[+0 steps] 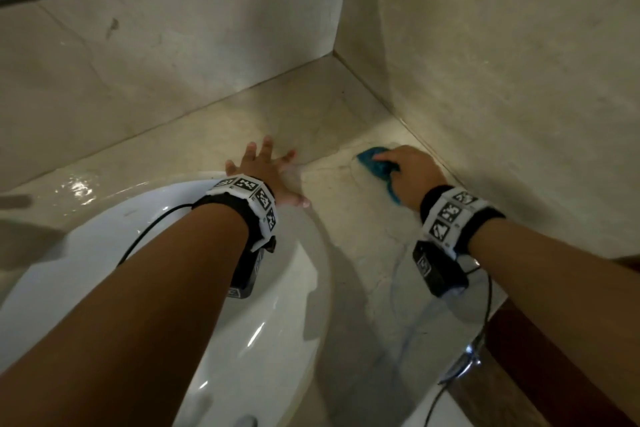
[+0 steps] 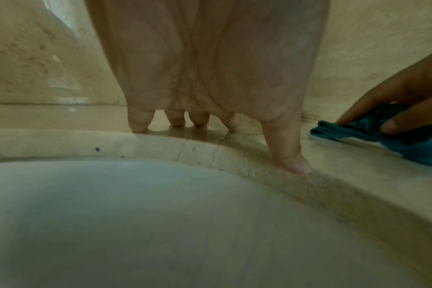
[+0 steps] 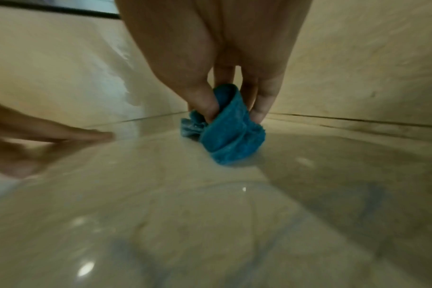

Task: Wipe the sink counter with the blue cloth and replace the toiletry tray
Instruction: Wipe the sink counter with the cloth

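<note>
The blue cloth (image 1: 375, 163) lies bunched on the beige stone counter (image 1: 311, 121) near the right wall. My right hand (image 1: 405, 173) grips it, thumb and fingers curled into its folds (image 3: 231, 124), pressing it onto the wet stone. My left hand (image 1: 263, 166) rests flat with fingers spread on the counter just behind the sink rim; its fingertips (image 2: 138, 124) and thumb touch the stone. From the left wrist view the cloth (image 2: 382, 134) sits to the right under the other hand. No toiletry tray is in view.
A white sink basin (image 1: 180, 253) fills the lower left. Tiled walls (image 1: 502, 80) close the counter at the back and right, meeting in a corner. A chrome fitting (image 1: 464, 364) and a wooden edge sit at the lower right. Wet patches shine on the counter at the left.
</note>
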Tool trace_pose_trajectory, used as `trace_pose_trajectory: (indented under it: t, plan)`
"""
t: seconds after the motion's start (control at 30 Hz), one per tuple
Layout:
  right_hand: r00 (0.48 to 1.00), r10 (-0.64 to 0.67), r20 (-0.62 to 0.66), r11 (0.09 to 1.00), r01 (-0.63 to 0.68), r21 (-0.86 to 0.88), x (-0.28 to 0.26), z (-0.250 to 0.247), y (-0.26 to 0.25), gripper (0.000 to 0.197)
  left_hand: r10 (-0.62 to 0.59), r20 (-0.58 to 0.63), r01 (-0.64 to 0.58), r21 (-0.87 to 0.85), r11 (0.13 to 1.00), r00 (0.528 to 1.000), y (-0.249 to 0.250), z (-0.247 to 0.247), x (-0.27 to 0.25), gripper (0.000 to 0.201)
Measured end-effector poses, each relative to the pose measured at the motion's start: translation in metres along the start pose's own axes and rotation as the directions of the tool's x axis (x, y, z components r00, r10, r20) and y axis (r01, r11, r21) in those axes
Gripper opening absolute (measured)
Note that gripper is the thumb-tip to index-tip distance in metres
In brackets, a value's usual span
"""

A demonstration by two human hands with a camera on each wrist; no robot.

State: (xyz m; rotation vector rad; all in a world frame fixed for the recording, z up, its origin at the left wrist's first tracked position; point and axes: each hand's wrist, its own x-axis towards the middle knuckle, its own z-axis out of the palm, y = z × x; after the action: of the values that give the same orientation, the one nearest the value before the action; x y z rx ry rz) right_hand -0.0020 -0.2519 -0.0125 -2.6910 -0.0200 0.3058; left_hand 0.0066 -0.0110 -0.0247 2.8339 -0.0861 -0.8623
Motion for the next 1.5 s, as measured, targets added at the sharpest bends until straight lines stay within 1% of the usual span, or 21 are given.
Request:
trace_pose_trajectory:
  t: [0.1, 0.17, 0.23, 0.3, 0.37, 0.4, 0.5, 0.6, 0.7, 0.77, 0.87, 0.93, 1.0, 1.07, 1.13, 1.17, 1.23, 1.33, 1.4, 1.47, 1.5]
  plan:
    - [0.995, 0.058, -0.086, 0.998, -0.061, -0.031, 0.008, 0.004, 0.014, 0.043, -0.013, 0.010, 0.013, -0.011, 1.000, 1.000, 0.003, -0.002, 0.001, 0.105]
    - [0.997, 0.013, -0.077, 0.999, -0.016, -0.044, -0.002, 0.014, 0.003, 0.042, -0.021, 0.024, 0.022, -0.013, 1.000, 0.999, 0.005, -0.005, 0.000, 0.105]
    - [0.993, -0.114, 0.002, 0.993, 0.114, -0.023, -0.023, 0.027, -0.019, 0.040, -0.019, 0.026, 0.019, -0.007, 1.000, 0.999, 0.007, -0.008, -0.002, 0.105]
    - [0.960, -0.247, 0.132, 0.967, 0.254, -0.037, -0.046, 0.040, -0.037, 0.038, -0.016, 0.015, 0.016, 0.004, 1.000, 1.000, 0.009, -0.009, -0.003, 0.106]
    - [0.924, -0.294, 0.245, 0.944, 0.321, -0.079, -0.057, 0.046, -0.039, 0.035, -0.016, 0.008, 0.016, 0.020, 1.000, 1.000, 0.009, -0.007, -0.002, 0.107]
    - [0.918, -0.301, 0.259, 0.944, 0.325, -0.054, -0.054, 0.045, -0.036, 0.036, -0.016, 0.006, 0.016, 0.025, 1.000, 1.000, 0.009, -0.006, -0.001, 0.108]
    - [0.954, -0.254, 0.158, 0.967, 0.252, 0.031, -0.021, 0.028, -0.016, 0.037, -0.015, 0.001, 0.015, 0.004, 1.000, 1.000, 0.006, -0.003, 0.002, 0.107]
    - [0.999, -0.046, -0.016, 0.999, 0.046, 0.009, 0.017, 0.004, 0.010, 0.038, -0.021, 0.009, 0.021, -0.009, 1.000, 1.000, 0.003, -0.002, 0.004, 0.108]
    - [0.988, 0.122, -0.096, 0.986, -0.132, -0.101, 0.022, -0.008, 0.025, 0.041, -0.014, 0.009, 0.015, -0.008, 1.000, 1.000, 0.003, -0.001, 0.005, 0.108]
    - [0.989, 0.112, -0.101, 0.987, -0.122, -0.102, 0.008, -0.003, 0.020, 0.040, -0.012, 0.012, 0.013, -0.013, 1.000, 1.000, 0.002, -0.001, 0.006, 0.108]
    - [0.999, -0.050, -0.005, 0.998, 0.050, -0.027, -0.029, 0.020, -0.003, 0.039, -0.008, 0.006, 0.008, -0.010, 1.000, 1.000, 0.002, 0.000, 0.005, 0.107]
    - [0.979, -0.192, 0.069, 0.981, 0.192, -0.001, -0.056, 0.036, -0.017, 0.040, -0.010, 0.005, 0.010, 0.000, 1.000, 1.000, 0.003, -0.001, 0.003, 0.106]
    - [0.949, -0.270, 0.162, 0.962, 0.273, 0.004, -0.073, 0.043, -0.026, 0.040, -0.019, 0.005, 0.019, 0.015, 1.000, 1.000, 0.005, -0.003, 0.001, 0.104]
    - [0.923, -0.276, 0.267, 0.959, 0.282, 0.015, -0.082, 0.039, -0.027, 0.041, -0.011, -0.014, 0.011, 0.025, 1.000, 1.000, 0.013, -0.003, -0.002, 0.098]
    - [0.924, -0.223, 0.311, 0.974, 0.198, 0.109, -0.076, 0.027, -0.027, 0.044, 0.041, -0.049, -0.040, 0.007, 0.999, 0.998, 0.021, 0.002, -0.004, 0.087]
    - [0.945, -0.191, 0.265, 0.977, 0.157, 0.146, -0.069, 0.020, -0.023, 0.044, 0.083, -0.058, -0.082, 0.018, 0.996, 0.995, 0.026, 0.006, -0.005, 0.084]
    - [0.989, -0.115, 0.090, 0.984, 0.101, 0.148, -0.044, 0.007, -0.005, 0.042, 0.126, -0.031, -0.124, 0.075, 0.989, 0.991, 0.034, 0.015, -0.006, 0.087]
    - [0.994, 0.058, -0.098, 0.997, -0.053, 0.053, -0.003, 0.003, 0.024, 0.043, 0.109, 0.002, -0.108, 0.104, 0.989, 0.994, 0.030, 0.020, -0.004, 0.095]
    - [0.986, 0.135, -0.101, 0.988, -0.142, -0.065, 0.017, 0.005, 0.032, 0.043, 0.120, 0.007, -0.120, 0.101, 0.988, 0.993, 0.027, 0.019, -0.003, 0.095]
    - [0.985, 0.143, -0.092, 0.980, -0.154, -0.123, 0.026, 0.010, 0.026, 0.041, 0.140, 0.014, -0.140, 0.095, 0.985, 0.990, 0.026, 0.017, -0.005, 0.092]
    - [0.987, 0.126, -0.099, 0.985, -0.137, -0.105, 0.025, 0.014, 0.018, 0.040, 0.151, 0.013, -0.151, 0.092, 0.984, 0.988, 0.025, 0.016, -0.006, 0.090]
